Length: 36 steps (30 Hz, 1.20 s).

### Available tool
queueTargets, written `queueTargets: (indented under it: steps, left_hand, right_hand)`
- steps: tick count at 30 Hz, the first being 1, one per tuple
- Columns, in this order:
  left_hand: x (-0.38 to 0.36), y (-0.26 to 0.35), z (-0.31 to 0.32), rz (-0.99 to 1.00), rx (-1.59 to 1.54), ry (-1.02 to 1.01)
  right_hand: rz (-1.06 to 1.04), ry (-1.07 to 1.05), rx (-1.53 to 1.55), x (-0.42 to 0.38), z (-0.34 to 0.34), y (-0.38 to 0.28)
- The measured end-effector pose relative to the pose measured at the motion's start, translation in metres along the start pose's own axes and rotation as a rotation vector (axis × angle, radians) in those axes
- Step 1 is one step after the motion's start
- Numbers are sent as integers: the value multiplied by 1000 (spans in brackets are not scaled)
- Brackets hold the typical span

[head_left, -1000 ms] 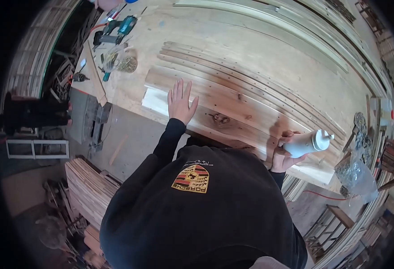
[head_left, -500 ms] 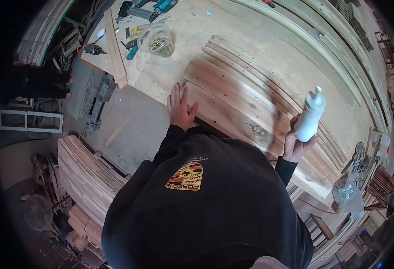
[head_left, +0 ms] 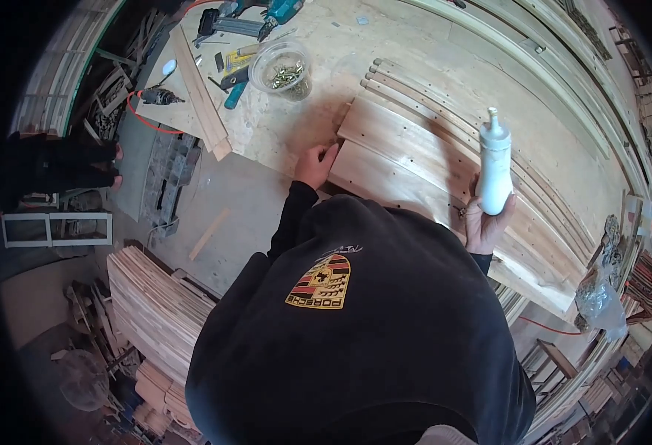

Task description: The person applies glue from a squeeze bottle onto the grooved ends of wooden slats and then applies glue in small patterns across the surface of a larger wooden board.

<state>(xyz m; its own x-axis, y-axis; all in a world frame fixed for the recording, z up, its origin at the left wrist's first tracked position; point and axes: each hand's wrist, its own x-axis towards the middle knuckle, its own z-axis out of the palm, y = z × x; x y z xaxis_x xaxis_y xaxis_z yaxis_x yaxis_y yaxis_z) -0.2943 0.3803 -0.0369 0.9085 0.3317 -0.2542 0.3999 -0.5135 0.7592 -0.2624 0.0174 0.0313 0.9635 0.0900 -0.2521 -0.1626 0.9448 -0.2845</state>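
My right hand (head_left: 485,228) is wrapped round the lower part of a white squeeze bottle (head_left: 495,167), held upright with its nozzle up. My left hand (head_left: 315,167) is at the left end of the wooden boards (head_left: 407,152), its fingers curled against the end of a board. Those boards lie side by side on the workbench and have small dark holes. Beyond them lie several narrow strips (head_left: 422,107) with holes. What the left fingertips grip, if anything, is hidden.
A clear tub of screws (head_left: 285,74), a teal power tool (head_left: 278,13) and a drill (head_left: 161,96) lie on the workbench (head_left: 341,41). Thin slats (head_left: 200,96) cross its left edge. A plastic bag (head_left: 600,300) hangs at the right. Another person's dark sleeves (head_left: 66,159) show at the far left.
My left hand has gone from spread fingers on the boards to curled fingers at their left end. The bottle in my right hand is more upright. The whole view has shifted slightly.
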Motion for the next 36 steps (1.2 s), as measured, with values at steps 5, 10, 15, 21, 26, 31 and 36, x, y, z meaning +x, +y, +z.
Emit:
queueTargets:
  steps: [5, 10, 15, 21, 26, 31, 36]
  left_hand:
    - [7, -11, 2, 0, -109, -25]
    - [8, -14, -1, -33, -131, 31]
    - [10, -7, -12, -17, -62, 62]
    - [18, -18, -19, 49, 3, -5]
    - [13, -15, -42, 53, -132, 227]
    - [-3, -40, -49, 23, -306, 320]
    - [-29, -46, -35, 12, -563, 330]
  right_hand:
    - [-78, 174, -423, -14, 24, 4]
    - [-213, 30, -1046, -8, 45, -1]
    - [-439, -67, -1555, 12, 45, -10]
    - [-419, -134, -1169, 43, 97, 13]
    - [-269, -26, -499, 89, 103, 43]
    - [26, -199, -67, 142, 100, 69]
    - [26, -21, 40, 156, 112, 96]
